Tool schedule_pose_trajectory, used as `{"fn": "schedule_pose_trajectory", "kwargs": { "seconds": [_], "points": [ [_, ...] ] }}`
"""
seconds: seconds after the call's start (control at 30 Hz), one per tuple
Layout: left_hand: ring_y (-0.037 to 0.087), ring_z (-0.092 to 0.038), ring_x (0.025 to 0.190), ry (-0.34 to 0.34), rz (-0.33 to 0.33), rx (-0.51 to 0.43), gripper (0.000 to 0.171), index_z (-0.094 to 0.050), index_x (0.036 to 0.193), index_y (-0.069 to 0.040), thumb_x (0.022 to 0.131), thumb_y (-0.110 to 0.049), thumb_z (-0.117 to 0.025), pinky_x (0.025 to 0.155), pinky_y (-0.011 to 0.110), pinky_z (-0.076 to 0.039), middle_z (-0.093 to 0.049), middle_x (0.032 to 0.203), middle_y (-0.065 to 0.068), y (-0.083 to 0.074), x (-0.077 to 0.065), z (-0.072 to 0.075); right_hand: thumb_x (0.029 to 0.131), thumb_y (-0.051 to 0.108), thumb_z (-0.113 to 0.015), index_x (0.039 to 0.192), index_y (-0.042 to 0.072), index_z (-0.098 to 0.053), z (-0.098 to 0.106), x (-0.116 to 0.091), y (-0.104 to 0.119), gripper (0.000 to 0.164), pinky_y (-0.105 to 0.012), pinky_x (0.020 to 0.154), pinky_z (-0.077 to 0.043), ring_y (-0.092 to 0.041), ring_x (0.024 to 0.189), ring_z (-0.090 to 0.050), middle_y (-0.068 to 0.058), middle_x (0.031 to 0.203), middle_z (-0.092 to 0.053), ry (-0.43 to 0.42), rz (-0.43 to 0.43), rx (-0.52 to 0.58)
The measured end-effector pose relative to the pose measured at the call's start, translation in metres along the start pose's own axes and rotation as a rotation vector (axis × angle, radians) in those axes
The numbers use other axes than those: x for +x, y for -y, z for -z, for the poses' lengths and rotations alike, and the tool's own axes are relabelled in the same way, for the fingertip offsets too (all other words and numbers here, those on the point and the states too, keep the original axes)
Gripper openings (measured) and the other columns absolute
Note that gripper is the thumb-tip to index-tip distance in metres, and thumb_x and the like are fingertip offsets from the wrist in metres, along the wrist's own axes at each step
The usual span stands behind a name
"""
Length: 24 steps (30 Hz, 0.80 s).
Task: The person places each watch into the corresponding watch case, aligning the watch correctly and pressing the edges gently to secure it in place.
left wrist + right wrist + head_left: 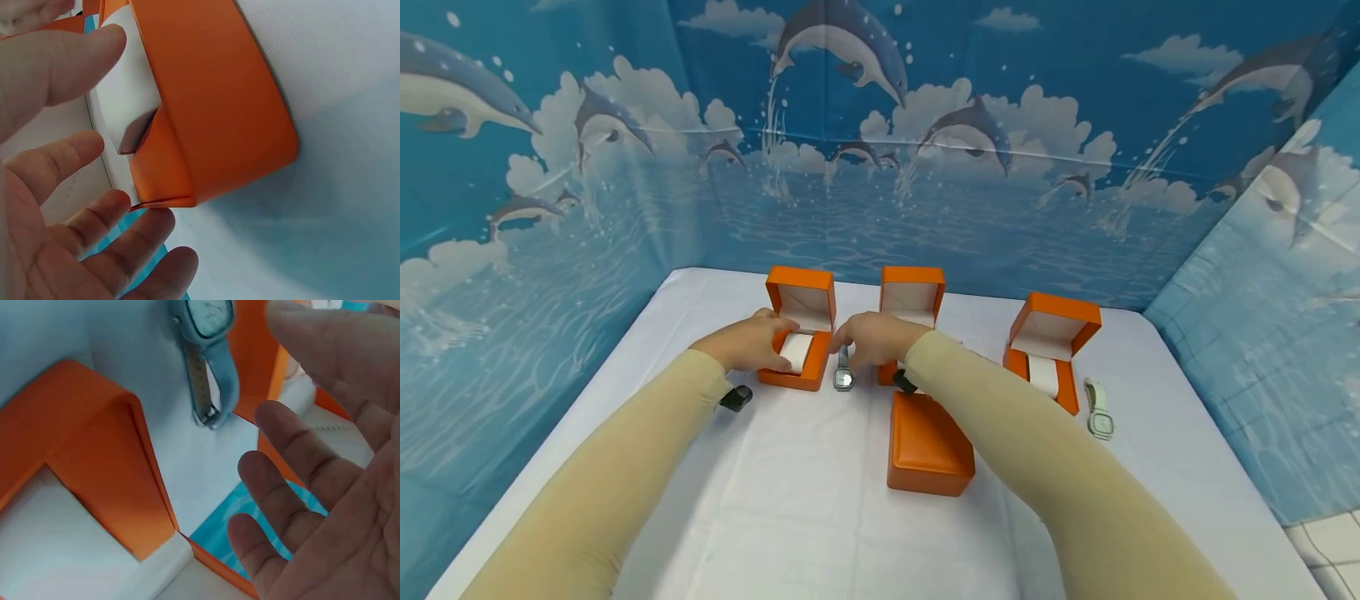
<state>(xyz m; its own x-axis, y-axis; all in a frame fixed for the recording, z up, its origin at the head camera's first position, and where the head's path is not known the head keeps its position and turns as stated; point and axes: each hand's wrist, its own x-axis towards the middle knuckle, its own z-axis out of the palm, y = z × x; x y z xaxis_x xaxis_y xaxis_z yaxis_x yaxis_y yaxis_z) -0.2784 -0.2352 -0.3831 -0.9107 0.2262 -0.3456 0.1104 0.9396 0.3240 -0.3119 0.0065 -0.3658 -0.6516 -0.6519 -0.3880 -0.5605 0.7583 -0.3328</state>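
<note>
My left hand (751,340) is at the open orange watch box (790,382) on the left, around its white cushion (796,352). In the left wrist view the thumb (81,59) overlaps the cushion, and the other fingers spread loosely beside the box's corner. Between the left and middle boxes lies a wristwatch (843,380) with a grey-blue strap, its band closed in a loop. Above its strap hovers my right hand (872,337), fingers apart and holding nothing in the right wrist view. The middle open box (887,372) is partly hidden by that hand and forearm.
A closed orange box (928,446) stands in front of the middle one, under the right forearm. To the right is another open orange box (1056,321) with a white cushion, and a pale-strapped watch (1101,423) beside it. Dolphin-print curtains (850,217) hang behind the white-covered table (805,517).
</note>
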Motion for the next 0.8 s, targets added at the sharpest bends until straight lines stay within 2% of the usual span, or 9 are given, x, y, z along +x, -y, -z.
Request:
{"fn": "schedule_pose_trajectory", "kwargs": {
  "seconds": [0.13,0.3,0.43,0.57,0.8],
  "points": [
    [0.037,-0.053,0.135,0.008,-0.004,-0.015,0.079,-0.046,0.160,-0.024,0.092,-0.044,-0.081,0.117,0.061,-0.044,-0.036,0.159,0.020,0.002,0.001,-0.001,0.098,0.011,-0.071,0.136,0.033,-0.072,-0.003,0.005,0.000,0.044,-0.039,0.114,-0.049,-0.023,0.139,-0.050,0.001,0.149,-0.059,0.061,0.002,-0.065],
    [0.037,-0.053,0.131,0.013,0.011,-0.034,0.078,-0.045,0.160,-0.025,0.092,-0.040,-0.081,0.114,0.059,-0.047,-0.036,0.157,0.020,0.005,0.002,-0.001,0.097,0.008,-0.070,0.137,0.037,-0.071,-0.004,0.010,0.001,0.050,-0.038,0.105,-0.051,-0.025,0.134,-0.046,-0.002,0.150,-0.056,0.083,0.031,-0.161],
    [0.036,-0.053,0.130,0.012,0.007,-0.044,0.079,-0.046,0.160,-0.025,0.092,-0.041,-0.082,0.114,0.058,-0.047,-0.036,0.154,0.019,0.006,0.006,-0.003,0.098,0.005,-0.067,0.136,0.038,-0.071,-0.007,0.016,0.000,0.052,-0.039,0.100,-0.051,-0.026,0.127,-0.045,-0.005,0.149,-0.056,0.069,0.086,-0.286],
    [0.037,-0.053,0.131,0.010,0.005,-0.040,0.079,-0.046,0.160,-0.027,0.091,-0.042,-0.082,0.114,0.059,-0.047,-0.035,0.155,0.020,0.007,0.010,-0.006,0.101,0.008,-0.066,0.133,0.043,-0.073,-0.014,0.026,-0.004,0.047,-0.037,0.098,-0.049,-0.026,0.119,-0.046,-0.004,0.144,-0.058,0.035,0.144,-0.431],
    [0.037,-0.052,0.129,0.010,0.033,-0.071,0.078,-0.046,0.160,-0.029,0.091,-0.034,-0.082,0.112,0.059,-0.048,-0.031,0.155,0.018,0.008,0.012,-0.008,0.104,0.016,-0.068,0.132,0.045,-0.072,-0.022,0.032,-0.008,0.041,-0.034,0.101,-0.047,-0.023,0.117,-0.046,0.000,0.142,-0.060,-0.004,0.189,-0.514]
  ]
}}
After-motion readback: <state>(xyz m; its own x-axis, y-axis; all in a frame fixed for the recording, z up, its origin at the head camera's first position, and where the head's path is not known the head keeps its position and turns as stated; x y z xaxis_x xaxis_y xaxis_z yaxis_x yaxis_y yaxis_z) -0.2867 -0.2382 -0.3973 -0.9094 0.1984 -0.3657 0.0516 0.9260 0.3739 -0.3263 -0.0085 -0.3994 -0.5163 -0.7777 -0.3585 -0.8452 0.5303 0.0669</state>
